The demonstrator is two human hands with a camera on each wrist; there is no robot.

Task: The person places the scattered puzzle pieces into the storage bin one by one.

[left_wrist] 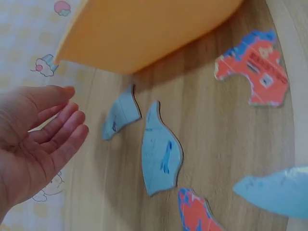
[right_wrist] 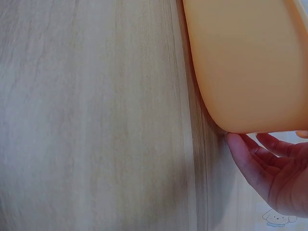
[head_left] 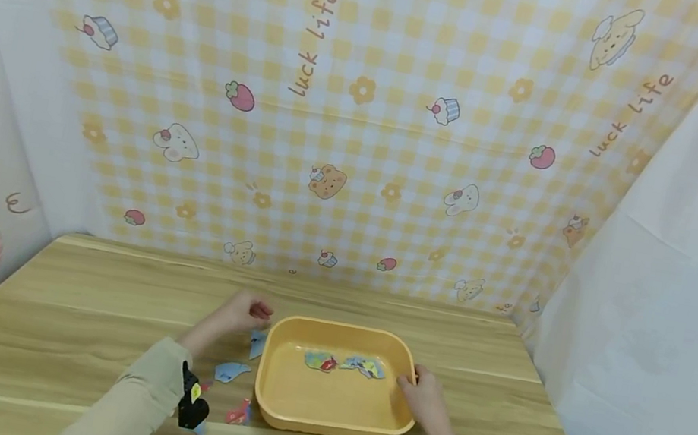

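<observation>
A yellow plastic basin (head_left: 331,407) stands on the table with two colourful flat puzzle pieces inside, a green-and-red piece (head_left: 318,360) and a blue-and-yellow piece (head_left: 368,368). At its right side my right hand (head_left: 424,398) grips the rim, thumb over the edge. Just off the left rim hovers my left hand (head_left: 245,309), its fingers loosely curled around nothing. Below that hand lie a small light-blue piece (left_wrist: 121,113) and a longer light-blue piece (left_wrist: 162,151). A red-and-blue piece (left_wrist: 257,70) rests near the basin's front left corner.
Another red-and-blue piece (left_wrist: 196,214) and a pale blue piece (left_wrist: 276,192) lie further left, partly covered by the left sleeve (head_left: 143,391) in the head view. The wooden table (head_left: 491,364) meets a checked yellow curtain (head_left: 356,134) at the back.
</observation>
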